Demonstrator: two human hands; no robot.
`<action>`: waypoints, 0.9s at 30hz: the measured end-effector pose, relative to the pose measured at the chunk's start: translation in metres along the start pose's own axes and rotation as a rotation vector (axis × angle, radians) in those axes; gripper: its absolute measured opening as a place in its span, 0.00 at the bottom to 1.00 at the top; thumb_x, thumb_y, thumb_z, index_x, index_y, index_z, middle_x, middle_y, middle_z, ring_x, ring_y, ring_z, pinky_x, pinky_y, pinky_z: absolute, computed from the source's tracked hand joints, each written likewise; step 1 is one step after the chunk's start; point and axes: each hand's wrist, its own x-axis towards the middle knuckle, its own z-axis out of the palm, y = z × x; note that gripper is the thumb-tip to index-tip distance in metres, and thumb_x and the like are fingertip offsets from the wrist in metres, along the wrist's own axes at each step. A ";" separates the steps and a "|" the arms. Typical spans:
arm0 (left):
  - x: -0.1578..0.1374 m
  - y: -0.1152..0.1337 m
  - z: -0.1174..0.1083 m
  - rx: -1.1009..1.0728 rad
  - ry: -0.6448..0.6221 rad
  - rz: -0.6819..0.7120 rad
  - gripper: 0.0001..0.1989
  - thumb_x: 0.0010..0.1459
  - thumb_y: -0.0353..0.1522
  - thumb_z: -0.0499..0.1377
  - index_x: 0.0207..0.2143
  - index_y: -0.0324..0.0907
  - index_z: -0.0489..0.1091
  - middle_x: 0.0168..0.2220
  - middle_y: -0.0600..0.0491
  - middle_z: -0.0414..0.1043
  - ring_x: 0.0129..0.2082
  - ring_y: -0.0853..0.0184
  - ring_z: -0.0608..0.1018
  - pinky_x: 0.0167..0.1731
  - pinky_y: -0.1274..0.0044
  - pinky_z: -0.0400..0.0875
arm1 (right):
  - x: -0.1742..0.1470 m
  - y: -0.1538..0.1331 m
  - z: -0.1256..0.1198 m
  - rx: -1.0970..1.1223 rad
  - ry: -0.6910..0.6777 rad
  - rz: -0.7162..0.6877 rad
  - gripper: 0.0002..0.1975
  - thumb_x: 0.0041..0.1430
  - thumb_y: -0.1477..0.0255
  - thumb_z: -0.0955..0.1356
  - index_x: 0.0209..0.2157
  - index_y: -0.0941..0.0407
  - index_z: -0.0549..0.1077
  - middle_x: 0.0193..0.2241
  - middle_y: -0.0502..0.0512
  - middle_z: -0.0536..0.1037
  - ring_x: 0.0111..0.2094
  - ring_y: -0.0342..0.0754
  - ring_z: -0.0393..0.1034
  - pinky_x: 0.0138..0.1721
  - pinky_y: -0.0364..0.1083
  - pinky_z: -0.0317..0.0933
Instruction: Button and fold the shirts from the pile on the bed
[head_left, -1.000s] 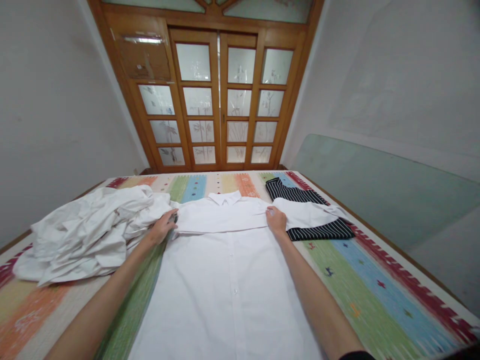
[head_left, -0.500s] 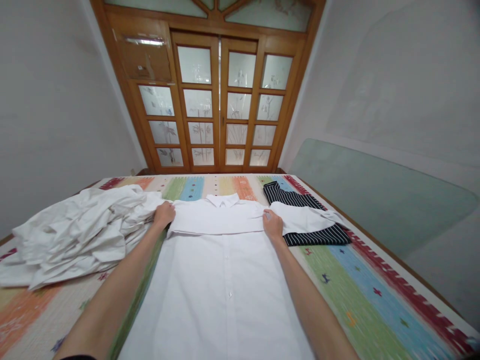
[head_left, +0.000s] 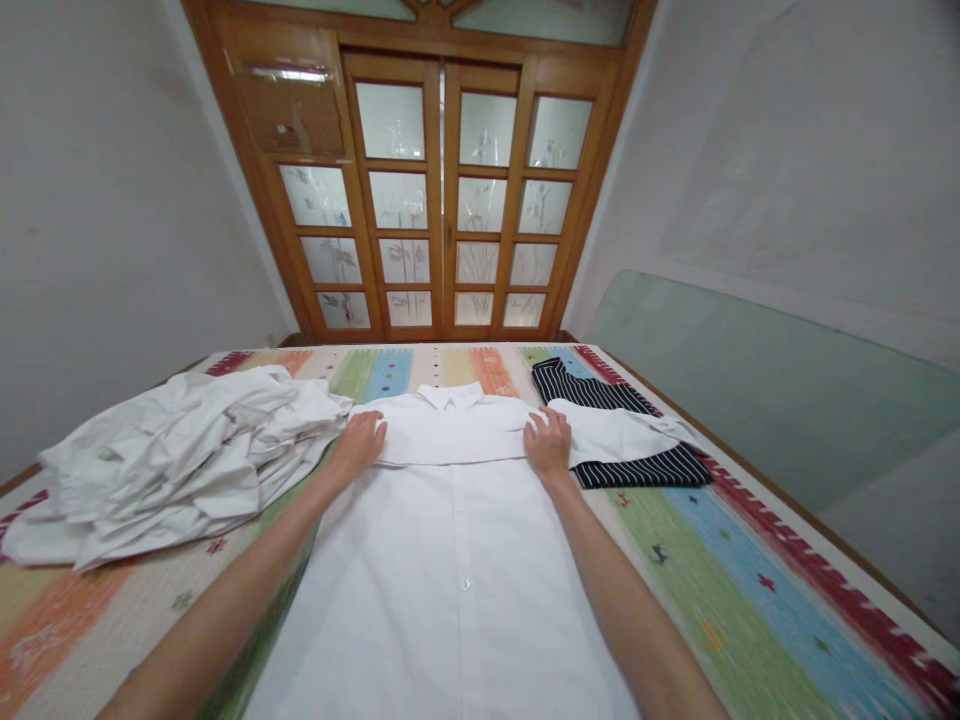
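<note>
A white button-up shirt (head_left: 442,540) lies front up, its collar (head_left: 450,396) at the far end. Across its chest runs a folded white band of cloth, and a white sleeve (head_left: 615,432) stretches to the right over a black-and-white striped garment (head_left: 645,470). My left hand (head_left: 361,442) rests on the left end of the band, fingers extended on the cloth. At the band's right end, my right hand (head_left: 549,440) lies with fingers spread on the sleeve near the shoulder. Both palms face down, and the thumbs are partly hidden.
Left of the shirt is a crumpled heap of white cloth (head_left: 187,460). Everything lies on a colourful striped bed cover (head_left: 720,600). Beyond the bed stand wooden doors with glass panes (head_left: 405,200). Walls rise on both sides, the right one with a pale green panel (head_left: 750,370).
My left hand has moved right, from the shirt's edge onto the band. Both hands have loosened from gripping the cloth to lying on it with fingers extended. The view has shifted slightly.
</note>
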 end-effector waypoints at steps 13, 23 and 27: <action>-0.054 -0.038 0.036 0.055 -0.105 -0.013 0.29 0.64 0.39 0.44 0.60 0.26 0.58 0.64 0.35 0.56 0.65 0.55 0.59 0.62 0.65 0.56 | -0.007 -0.003 0.012 0.047 -0.495 -0.407 0.25 0.66 0.68 0.56 0.59 0.64 0.66 0.59 0.65 0.67 0.62 0.53 0.59 0.62 0.55 0.51; -0.082 -0.035 0.007 0.071 -0.039 -0.097 0.25 0.52 0.21 0.46 0.53 0.37 0.65 0.52 0.39 0.71 0.57 0.57 0.71 0.54 0.66 0.66 | -0.022 -0.034 0.015 -0.064 -0.583 -0.321 0.31 0.69 0.64 0.52 0.64 0.71 0.56 0.65 0.71 0.53 0.67 0.58 0.44 0.65 0.57 0.42; -0.062 0.009 -0.006 0.058 -0.002 -0.011 0.24 0.58 0.25 0.45 0.57 0.35 0.63 0.59 0.41 0.66 0.62 0.58 0.64 0.59 0.67 0.61 | -0.021 -0.034 0.009 -0.005 -0.578 -0.443 0.26 0.69 0.66 0.53 0.63 0.63 0.60 0.65 0.65 0.56 0.66 0.55 0.48 0.64 0.57 0.45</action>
